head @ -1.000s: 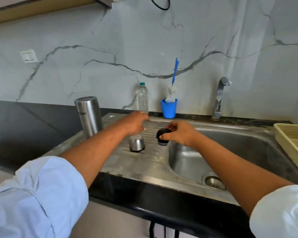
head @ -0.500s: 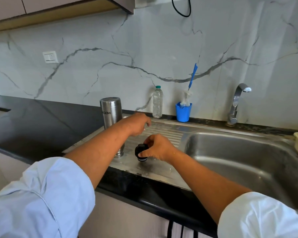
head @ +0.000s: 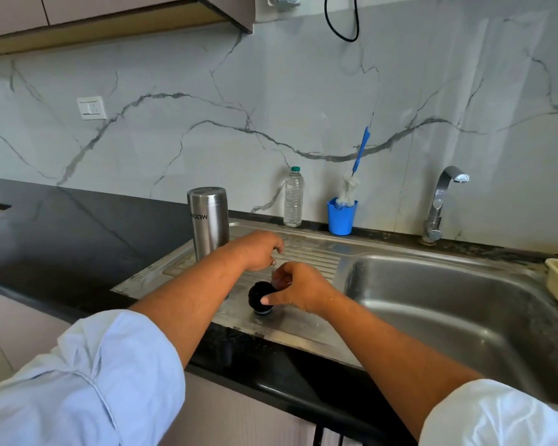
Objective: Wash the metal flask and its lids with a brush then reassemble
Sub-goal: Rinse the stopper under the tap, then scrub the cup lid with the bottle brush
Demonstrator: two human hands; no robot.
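The right grip (head: 298,288) pinched the black lid (head: 259,297) on the drainboard (head: 303,326). The left grip (head: 258,251) curled beside it, hold unclear.

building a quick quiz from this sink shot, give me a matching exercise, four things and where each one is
Things
1. metal flask
2. black lid
3. brush
4. plastic bottle

Places
A. standing in the blue cup
B. gripped by the right hand at the front of the drainboard
C. upright at the left end of the drainboard
D. by the wall at the sink's back edge, just left of the blue cup

Pairs: 1-C, 2-B, 3-A, 4-D
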